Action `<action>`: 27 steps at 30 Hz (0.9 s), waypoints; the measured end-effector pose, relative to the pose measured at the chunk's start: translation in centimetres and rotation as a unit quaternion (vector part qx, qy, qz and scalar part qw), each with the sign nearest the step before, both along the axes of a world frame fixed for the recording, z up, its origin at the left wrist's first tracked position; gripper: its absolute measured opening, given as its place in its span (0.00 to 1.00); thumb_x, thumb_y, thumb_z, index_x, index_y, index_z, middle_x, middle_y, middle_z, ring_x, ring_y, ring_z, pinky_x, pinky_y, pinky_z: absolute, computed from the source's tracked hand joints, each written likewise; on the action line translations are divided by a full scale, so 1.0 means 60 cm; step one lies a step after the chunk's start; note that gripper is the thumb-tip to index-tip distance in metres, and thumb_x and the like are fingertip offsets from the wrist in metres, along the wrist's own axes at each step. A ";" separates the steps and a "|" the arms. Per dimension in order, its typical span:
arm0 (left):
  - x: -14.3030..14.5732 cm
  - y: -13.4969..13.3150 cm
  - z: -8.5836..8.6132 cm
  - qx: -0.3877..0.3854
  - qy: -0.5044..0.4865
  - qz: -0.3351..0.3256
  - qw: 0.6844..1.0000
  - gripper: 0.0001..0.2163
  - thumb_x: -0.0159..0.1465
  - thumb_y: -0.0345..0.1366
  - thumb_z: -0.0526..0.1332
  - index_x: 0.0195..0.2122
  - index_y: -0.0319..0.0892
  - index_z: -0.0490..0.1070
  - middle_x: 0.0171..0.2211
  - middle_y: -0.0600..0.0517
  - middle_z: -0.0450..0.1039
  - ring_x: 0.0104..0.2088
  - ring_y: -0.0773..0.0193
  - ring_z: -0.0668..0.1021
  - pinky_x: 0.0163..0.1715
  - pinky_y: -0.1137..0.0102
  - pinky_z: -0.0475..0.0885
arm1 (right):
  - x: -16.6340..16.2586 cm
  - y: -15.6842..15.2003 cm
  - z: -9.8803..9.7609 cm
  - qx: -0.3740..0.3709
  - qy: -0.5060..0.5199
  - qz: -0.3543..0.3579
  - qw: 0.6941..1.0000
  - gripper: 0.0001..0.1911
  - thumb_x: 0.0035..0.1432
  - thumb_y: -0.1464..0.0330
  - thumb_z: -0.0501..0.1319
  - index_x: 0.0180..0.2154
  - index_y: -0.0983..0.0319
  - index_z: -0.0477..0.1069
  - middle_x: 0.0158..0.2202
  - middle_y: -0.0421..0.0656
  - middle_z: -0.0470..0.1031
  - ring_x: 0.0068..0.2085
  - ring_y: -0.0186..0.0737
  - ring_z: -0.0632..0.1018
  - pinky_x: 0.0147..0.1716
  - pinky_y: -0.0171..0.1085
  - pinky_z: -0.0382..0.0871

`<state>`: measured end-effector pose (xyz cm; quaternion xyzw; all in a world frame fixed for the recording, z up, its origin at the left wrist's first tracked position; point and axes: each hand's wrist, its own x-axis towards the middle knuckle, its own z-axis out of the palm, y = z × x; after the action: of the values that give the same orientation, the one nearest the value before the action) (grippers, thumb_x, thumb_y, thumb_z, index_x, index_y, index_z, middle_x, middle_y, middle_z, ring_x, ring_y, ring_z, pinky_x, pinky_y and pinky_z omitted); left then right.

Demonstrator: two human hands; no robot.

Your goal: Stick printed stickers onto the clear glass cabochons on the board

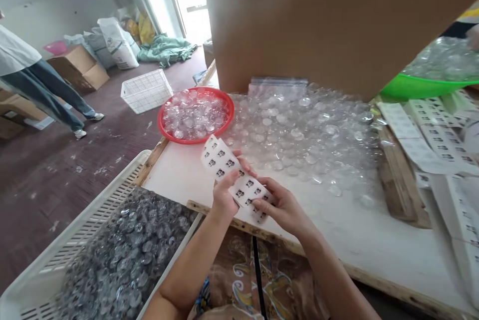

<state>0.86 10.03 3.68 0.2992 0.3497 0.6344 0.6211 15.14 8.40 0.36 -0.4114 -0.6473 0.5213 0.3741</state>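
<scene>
My left hand (pixel 225 191) grips a white sticker sheet (pixel 220 160) printed with small dark square labels, thumb across its middle. My right hand (pixel 282 206) pinches the sheet's near end, fingertips pressed on a sticker. Both hands hover over the near edge of the white tabletop (pixel 179 175). Just beyond the sheet lies a wide heap of clear round plastic lids (pixel 299 130). A red bowl (pixel 161 128) full of the same clear lids stands at the left of the heap.
A white slatted crate (pixel 97 210) of clear lids sits at my lower left. A large cardboard box (pixel 318 20) rises behind the heap. More sticker sheets (pixel 430 135) and a green basin (pixel 422 88) lie right. A person (pixel 41 85) stands far left.
</scene>
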 end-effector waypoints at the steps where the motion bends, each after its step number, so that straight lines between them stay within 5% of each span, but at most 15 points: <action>1: -0.020 0.000 -0.005 0.014 -0.006 0.015 1.000 0.22 0.53 0.45 0.64 0.49 0.46 0.70 0.31 0.50 0.68 0.39 0.54 0.76 0.47 0.56 0.70 | -0.009 -0.001 -0.002 -0.017 -0.026 -0.002 1.000 0.18 0.60 0.56 0.60 0.45 0.61 0.70 0.31 0.41 0.76 0.28 0.38 0.75 0.24 0.33 0.67; 4: -0.101 0.002 -0.023 0.039 -0.027 0.033 0.998 0.20 0.55 0.47 0.64 0.48 0.47 0.72 0.35 0.50 0.71 0.40 0.56 0.76 0.48 0.57 0.71 | -0.020 -0.002 -0.007 0.010 -0.142 -0.009 0.990 0.11 0.61 0.59 0.59 0.38 0.60 0.71 0.26 0.39 0.74 0.25 0.36 0.73 0.24 0.33 0.63; 9: -0.255 0.002 -0.065 0.005 0.102 0.074 0.992 0.24 0.50 0.45 0.71 0.49 0.50 0.72 0.43 0.49 0.74 0.42 0.55 0.76 0.43 0.62 0.72 | -0.048 0.014 -0.016 0.209 -0.323 -0.044 0.922 0.10 0.66 0.66 0.52 0.40 0.60 0.71 0.34 0.45 0.78 0.31 0.42 0.76 0.30 0.36 0.63; 15: -0.349 0.006 -0.109 -0.007 0.387 -0.068 0.920 0.26 0.50 0.36 0.72 0.51 0.48 0.72 0.40 0.49 0.76 0.38 0.57 0.76 0.37 0.67 0.71 | -0.090 0.038 -0.052 0.286 -0.447 0.024 0.847 0.09 0.62 0.74 0.54 0.42 0.62 0.71 0.33 0.47 0.77 0.36 0.46 0.77 0.44 0.43 0.63; 20: -0.358 0.003 -0.131 0.014 0.420 -0.083 0.904 0.31 0.52 0.34 0.71 0.57 0.49 0.67 0.40 0.49 0.74 0.39 0.57 0.76 0.39 0.67 0.70 | -0.037 0.034 -0.072 0.282 -0.406 -0.014 0.869 0.16 0.60 0.65 0.61 0.49 0.61 0.69 0.43 0.49 0.76 0.45 0.52 0.75 0.55 0.54 0.58; 27: -0.342 0.003 -0.141 0.020 0.383 -0.107 0.918 0.40 0.52 0.33 0.71 0.64 0.51 0.55 0.45 0.49 0.69 0.50 0.55 0.72 0.48 0.66 0.68 | -0.031 0.022 -0.097 0.138 -0.271 -0.059 0.951 0.22 0.61 0.63 0.58 0.56 0.60 0.63 0.49 0.51 0.72 0.45 0.49 0.76 0.39 0.44 0.72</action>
<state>-19.65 10.23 -4.77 0.5668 0.5140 0.4084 0.4979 13.29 9.70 -5.46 -0.5187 -0.7647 0.2728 0.2679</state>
